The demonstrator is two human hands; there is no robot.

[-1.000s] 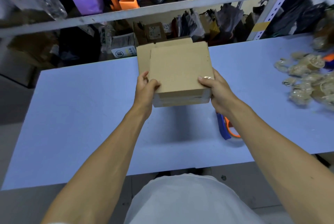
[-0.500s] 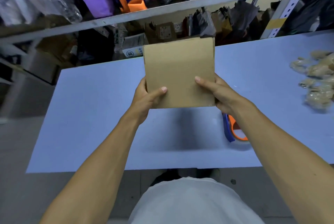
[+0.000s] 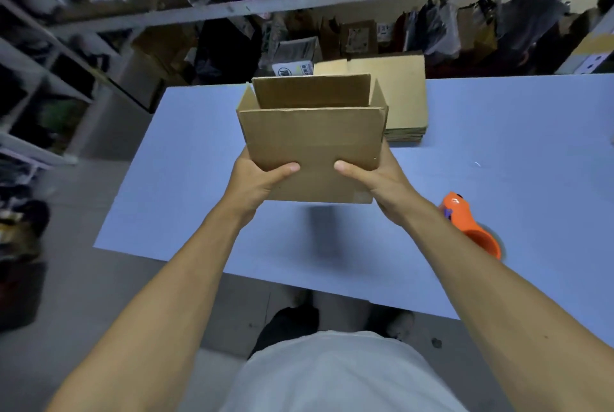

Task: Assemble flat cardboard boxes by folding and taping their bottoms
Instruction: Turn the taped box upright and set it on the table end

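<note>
A box (image 3: 312, 142) was held up at the centre of the frame, above the bench (image 3: 186, 185), its open mouth turned up and away. It was gripped from both sides: the left hand (image 3: 255, 182) was closed on the lower left corner with the thumb laid across the near wall, and the right hand (image 3: 375, 179) was closed on the lower right corner in the same way. The box had been squared into shape. Its bottom faced down and was hidden, so whether it was taped could not be told. A stack of flats (image 3: 398, 96) lay just behind it, and a tape dispenser (image 3: 468, 225) rested at the right of the frame, near the right forearm. The step was judged best done with the walls kept square under even pressure – thumbs flat, no crushing – and the box turned bottom-up before tape was reached for.
</note>
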